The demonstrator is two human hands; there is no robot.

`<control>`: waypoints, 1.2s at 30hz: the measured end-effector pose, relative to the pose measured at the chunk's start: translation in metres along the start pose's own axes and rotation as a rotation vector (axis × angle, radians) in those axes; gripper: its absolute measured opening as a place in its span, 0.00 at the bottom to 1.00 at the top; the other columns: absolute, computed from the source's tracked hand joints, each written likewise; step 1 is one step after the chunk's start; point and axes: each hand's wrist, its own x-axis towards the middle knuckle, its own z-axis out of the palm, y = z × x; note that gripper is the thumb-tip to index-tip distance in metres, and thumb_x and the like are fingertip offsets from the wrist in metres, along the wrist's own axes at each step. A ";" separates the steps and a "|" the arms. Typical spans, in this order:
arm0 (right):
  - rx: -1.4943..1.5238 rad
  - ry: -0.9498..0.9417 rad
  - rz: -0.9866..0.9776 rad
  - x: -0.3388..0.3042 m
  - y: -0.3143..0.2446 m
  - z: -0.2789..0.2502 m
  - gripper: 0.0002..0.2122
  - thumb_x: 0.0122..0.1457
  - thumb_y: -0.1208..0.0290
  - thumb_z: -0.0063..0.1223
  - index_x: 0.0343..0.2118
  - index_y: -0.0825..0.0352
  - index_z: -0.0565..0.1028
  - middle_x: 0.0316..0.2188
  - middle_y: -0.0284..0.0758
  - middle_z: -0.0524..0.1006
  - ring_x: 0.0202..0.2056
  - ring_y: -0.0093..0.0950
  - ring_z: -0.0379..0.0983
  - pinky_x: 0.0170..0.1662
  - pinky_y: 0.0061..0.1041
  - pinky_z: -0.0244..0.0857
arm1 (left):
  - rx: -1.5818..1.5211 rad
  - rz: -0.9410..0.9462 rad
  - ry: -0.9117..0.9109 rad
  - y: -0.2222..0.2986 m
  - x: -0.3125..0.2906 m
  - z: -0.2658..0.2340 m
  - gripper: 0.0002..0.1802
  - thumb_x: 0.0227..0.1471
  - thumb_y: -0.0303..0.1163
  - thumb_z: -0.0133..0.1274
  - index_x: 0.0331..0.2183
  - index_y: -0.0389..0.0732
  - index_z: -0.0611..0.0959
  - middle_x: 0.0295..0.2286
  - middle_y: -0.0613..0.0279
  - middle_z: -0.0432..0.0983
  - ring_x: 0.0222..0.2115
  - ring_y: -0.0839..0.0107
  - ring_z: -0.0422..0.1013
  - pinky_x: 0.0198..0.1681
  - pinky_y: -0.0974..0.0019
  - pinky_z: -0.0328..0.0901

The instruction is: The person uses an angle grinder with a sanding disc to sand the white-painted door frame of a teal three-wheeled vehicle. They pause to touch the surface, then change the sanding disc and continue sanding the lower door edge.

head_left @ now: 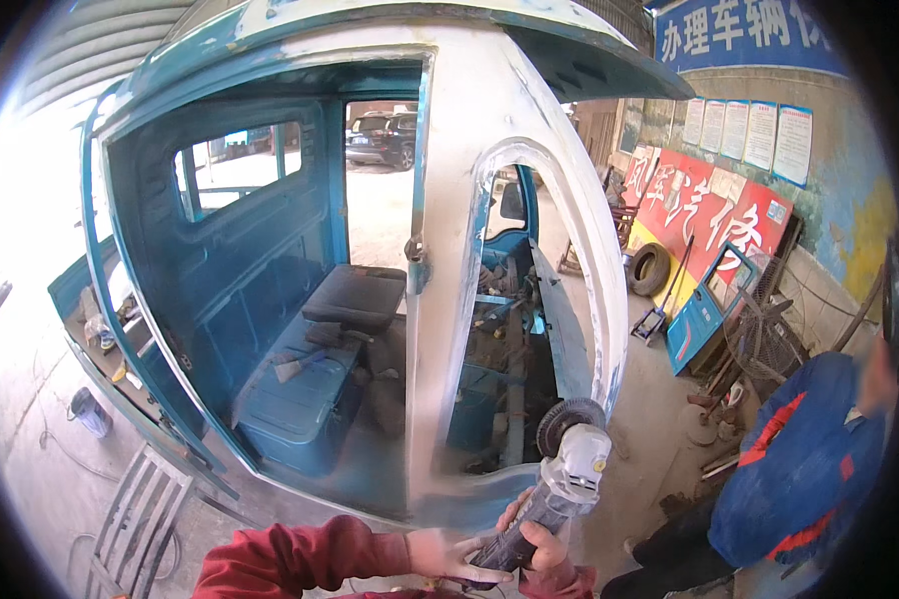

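While fingers (544, 549) grip the grinder (554, 494) — the cab (260, 255) holds a seat (358, 298).

Grinder head (577, 461) – smooth, dull metal; cab frame (448, 280) – matt, patchy paintwork

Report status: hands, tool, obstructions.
Left hand and right hand gripping angle grinder. Disc near cab frame, contact unclear. Person in blue at right.

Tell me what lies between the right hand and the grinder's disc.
In the head view, the front of the grinder's dark body and then its silver gear head lie between the right hand and the disc.
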 end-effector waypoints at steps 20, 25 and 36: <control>-0.209 -0.359 -0.006 0.057 -0.047 0.079 0.18 0.46 0.75 0.67 0.42 0.70 0.75 0.31 0.33 0.79 0.33 0.22 0.76 0.39 0.24 0.69 | 0.483 0.563 0.930 0.019 -0.027 -0.009 0.48 0.43 0.47 0.69 0.59 0.38 0.65 0.50 0.41 0.67 0.51 0.48 0.68 0.54 0.54 0.64; -0.218 -0.396 -0.086 0.084 -0.065 0.100 0.15 0.48 0.75 0.67 0.39 0.70 0.78 0.32 0.31 0.80 0.34 0.19 0.76 0.39 0.22 0.70 | -0.055 0.578 1.314 0.055 -0.014 -0.029 0.56 0.47 0.44 0.66 0.61 0.30 0.47 0.59 0.39 0.56 0.59 0.51 0.61 0.60 0.50 0.58; -0.112 -0.458 -0.201 0.117 -0.082 0.119 0.26 0.45 0.78 0.67 0.51 0.71 0.72 0.43 0.38 0.77 0.42 0.28 0.76 0.47 0.29 0.70 | -0.468 0.313 1.074 0.099 -0.016 -0.123 0.36 0.54 0.39 0.57 0.58 0.31 0.65 0.54 0.51 0.69 0.55 0.65 0.66 0.60 0.61 0.57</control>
